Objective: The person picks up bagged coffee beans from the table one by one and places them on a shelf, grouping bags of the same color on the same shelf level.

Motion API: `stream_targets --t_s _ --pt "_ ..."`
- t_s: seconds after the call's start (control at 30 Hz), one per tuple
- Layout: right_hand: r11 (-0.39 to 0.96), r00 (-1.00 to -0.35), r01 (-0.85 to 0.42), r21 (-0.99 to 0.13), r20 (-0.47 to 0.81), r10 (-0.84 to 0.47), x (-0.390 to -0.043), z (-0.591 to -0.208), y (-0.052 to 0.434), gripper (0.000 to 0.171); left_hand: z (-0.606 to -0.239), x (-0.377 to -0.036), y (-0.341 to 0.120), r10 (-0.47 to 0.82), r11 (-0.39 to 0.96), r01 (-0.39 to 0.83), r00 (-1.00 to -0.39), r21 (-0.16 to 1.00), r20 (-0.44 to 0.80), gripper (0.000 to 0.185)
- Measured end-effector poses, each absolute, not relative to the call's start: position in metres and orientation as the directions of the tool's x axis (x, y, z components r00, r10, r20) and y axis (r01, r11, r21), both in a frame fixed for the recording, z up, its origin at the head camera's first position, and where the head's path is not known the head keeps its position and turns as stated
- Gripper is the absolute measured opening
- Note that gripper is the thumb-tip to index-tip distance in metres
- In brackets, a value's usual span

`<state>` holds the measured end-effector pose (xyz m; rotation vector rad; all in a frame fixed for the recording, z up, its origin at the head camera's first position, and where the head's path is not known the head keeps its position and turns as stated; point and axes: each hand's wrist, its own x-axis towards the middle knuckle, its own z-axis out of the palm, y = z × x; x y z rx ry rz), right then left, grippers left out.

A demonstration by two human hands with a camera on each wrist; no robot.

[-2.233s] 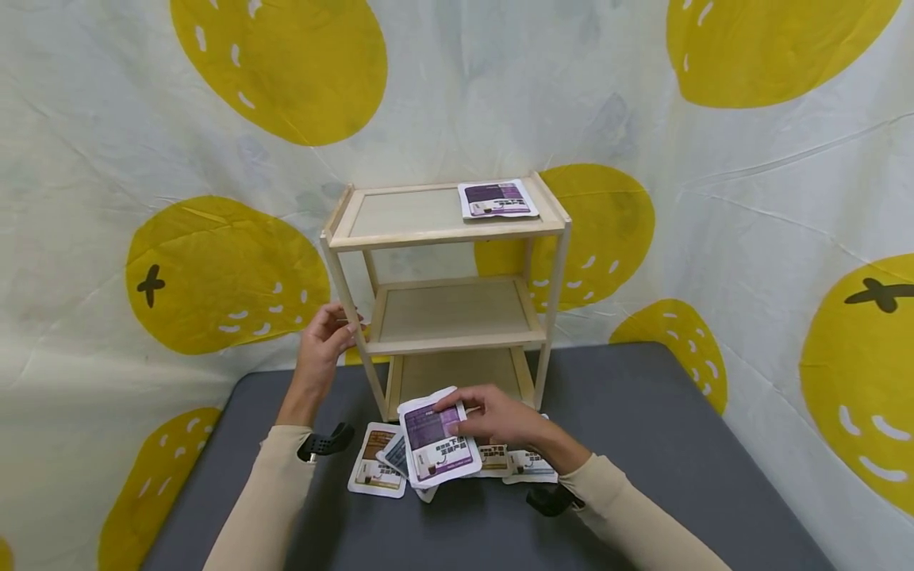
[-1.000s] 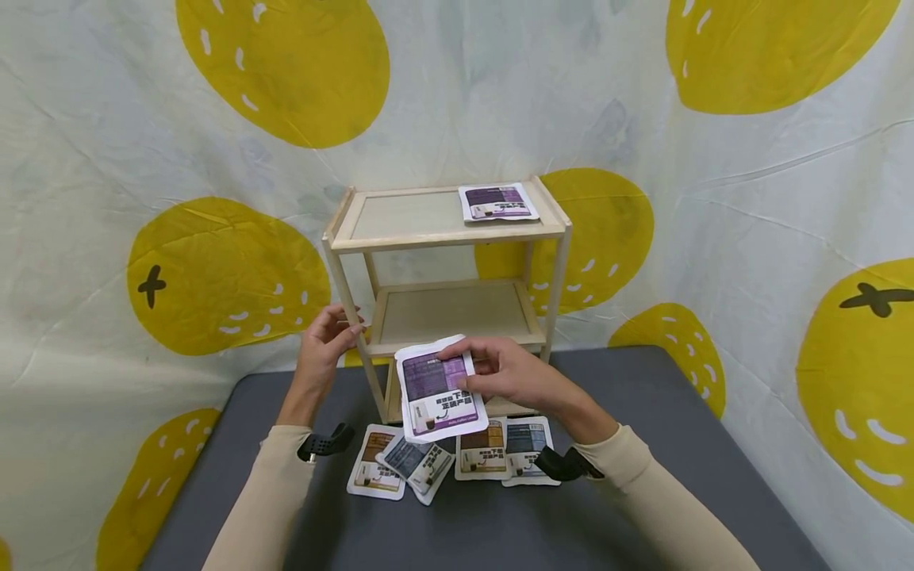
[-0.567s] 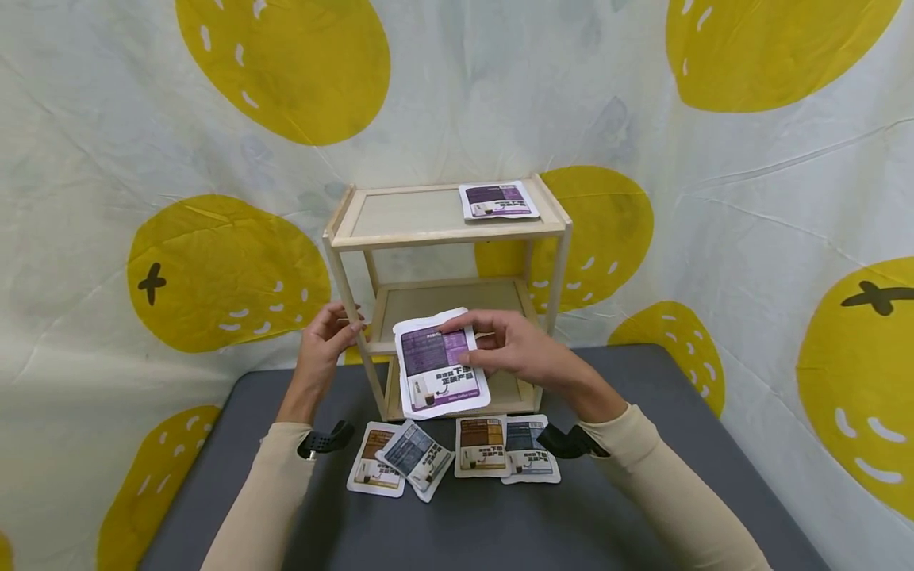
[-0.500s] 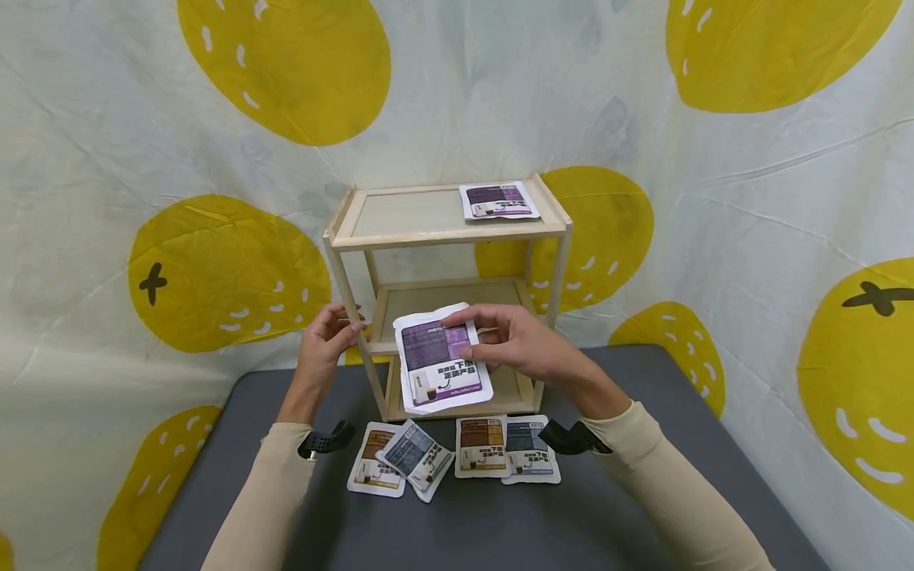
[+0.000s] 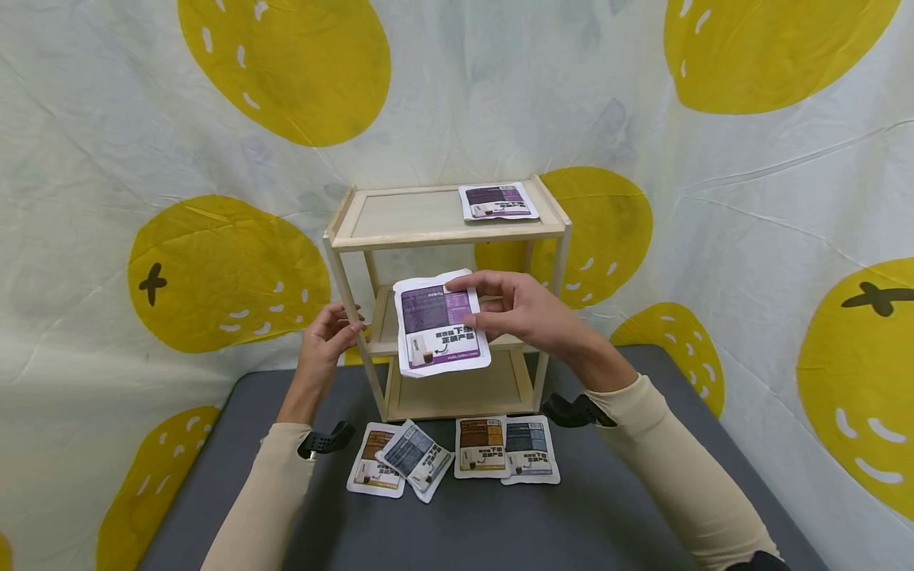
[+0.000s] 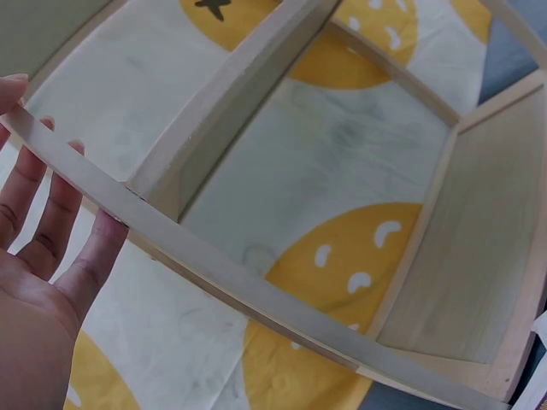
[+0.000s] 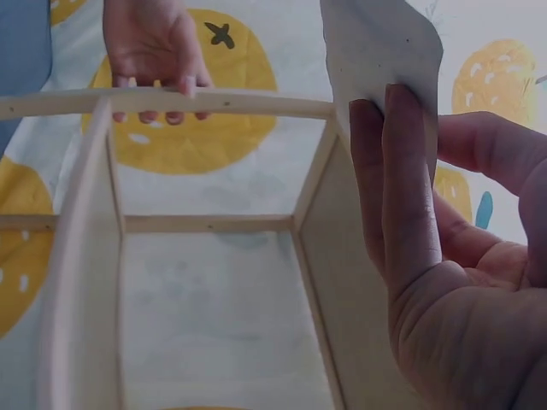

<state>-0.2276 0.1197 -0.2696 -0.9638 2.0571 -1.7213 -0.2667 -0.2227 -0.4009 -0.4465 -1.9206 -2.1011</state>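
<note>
At the left, the left hand [image 5: 324, 349] grips a post [image 5: 339, 274] of the wooden shelf [image 5: 443, 239], fingers curled round it. Next, on the table [image 5: 457, 531], a brown packet [image 5: 367, 474] lies partly under a blue packet [image 5: 417, 456]. Right of these, in the air before the middle board [image 5: 385, 323], is the purple packet [image 5: 434, 329], its right edge pinched by the right hand [image 5: 531, 313]. It looks light, thin, bendable yet able to keep its shape, and perhaps slick; the rim seems the best hold, since squeezing mid-face could crease it. Farther right, another purple packet [image 5: 500, 201] lies flat on the top board [image 5: 407, 216].
</note>
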Motion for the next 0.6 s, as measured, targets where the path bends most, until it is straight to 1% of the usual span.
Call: stream_targets --t_s 0.33,0.6 --pt "0.034 -0.740 -0.316 -0.948 0.224 -0.635 -0.238 -0.248 0.121 0.049 -0.402 -0.265 -0.222 0.025 -0.093 0.409 -0.911 0.908 0.413 0.036" --pt "0.043 -0.754 -0.354 -0.934 0.257 -0.605 -0.245 -0.233 0.120 0.049 -0.402 -0.266 -0.222 0.025 -0.083 0.411 -0.910 0.908 0.414 0.037"
